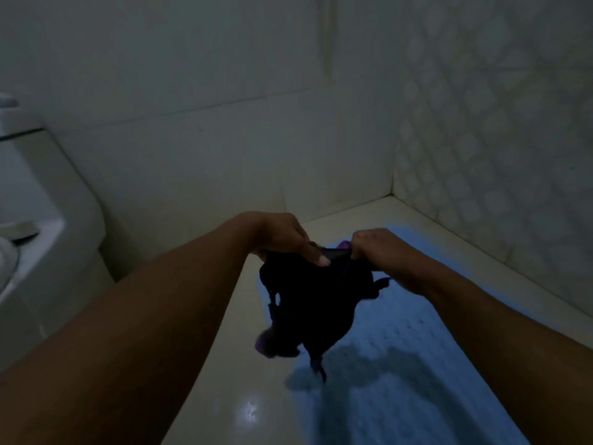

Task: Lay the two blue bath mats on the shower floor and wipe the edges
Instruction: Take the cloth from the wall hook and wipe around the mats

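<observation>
A blue bath mat (404, 358) with small holes lies flat on the pale shower floor (244, 364), running from the far corner toward me along the right wall. Above its near-left part hangs a dark cloth (311, 300) with purple bits. My left hand (285, 236) pinches the cloth's top edge on the left, and my right hand (378, 248) grips the top edge on the right. The cloth dangles between them and casts a shadow on the mat. I see only one blue mat; the light is dim.
A white toilet (41, 220) stands at the left against the tiled back wall (208, 107). A patterned tile wall (500, 139) closes the right side. Bare glossy floor lies left of the mat.
</observation>
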Demonstrator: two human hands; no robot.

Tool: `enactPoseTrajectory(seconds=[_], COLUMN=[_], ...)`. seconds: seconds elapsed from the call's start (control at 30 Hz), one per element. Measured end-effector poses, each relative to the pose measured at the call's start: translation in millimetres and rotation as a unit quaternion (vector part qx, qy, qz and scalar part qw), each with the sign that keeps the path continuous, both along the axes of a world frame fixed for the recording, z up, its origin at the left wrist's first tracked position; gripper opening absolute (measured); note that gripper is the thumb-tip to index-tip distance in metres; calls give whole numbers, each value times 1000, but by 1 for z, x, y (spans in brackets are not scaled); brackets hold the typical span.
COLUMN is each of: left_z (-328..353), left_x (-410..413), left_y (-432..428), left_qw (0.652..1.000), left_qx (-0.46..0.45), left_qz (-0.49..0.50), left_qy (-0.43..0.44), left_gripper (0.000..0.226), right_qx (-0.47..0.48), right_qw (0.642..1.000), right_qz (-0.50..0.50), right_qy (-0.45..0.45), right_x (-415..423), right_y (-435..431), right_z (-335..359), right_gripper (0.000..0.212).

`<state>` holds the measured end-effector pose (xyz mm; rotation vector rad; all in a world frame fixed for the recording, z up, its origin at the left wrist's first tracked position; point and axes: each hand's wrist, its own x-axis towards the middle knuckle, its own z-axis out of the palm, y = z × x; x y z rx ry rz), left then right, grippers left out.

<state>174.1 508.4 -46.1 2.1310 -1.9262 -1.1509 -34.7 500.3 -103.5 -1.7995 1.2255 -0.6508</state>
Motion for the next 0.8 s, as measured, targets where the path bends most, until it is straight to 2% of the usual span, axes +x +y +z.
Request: enactPoseTrajectory(seconds=[0.13,0.23,0.4,0.57,0.7,0.8], left_z=[12,15,19,29,60,108], left_x=[-15,-21,-32,-39,-39,-34], left_y=[-11,-18,-29,-48,-60,-63], left_qw=[998,995,991,988,984,988], left_qx=[-61,-93,-128,-152,-173,-152], left_qz=[-4,-9,-31,-28,-37,-38], left_qy=[-17,-27,-35,-26,-12,-1], left_gripper=[49,50,43,52,50,51], right_qx=[-43,-66,-63,-92,-80,-59], right_qw=[999,998,994,989,987,983], right_qz=[-15,-16,23,47,62,74], right_qy=[-9,16,83,110,126,156], right_x=[-17,-30,-47,-55,-56,-51], right_y=[-11,-20,-31,-52,-68,-79], right_z=[28,38,50,66,104,156], right_gripper=[15,13,23,25,24,24])
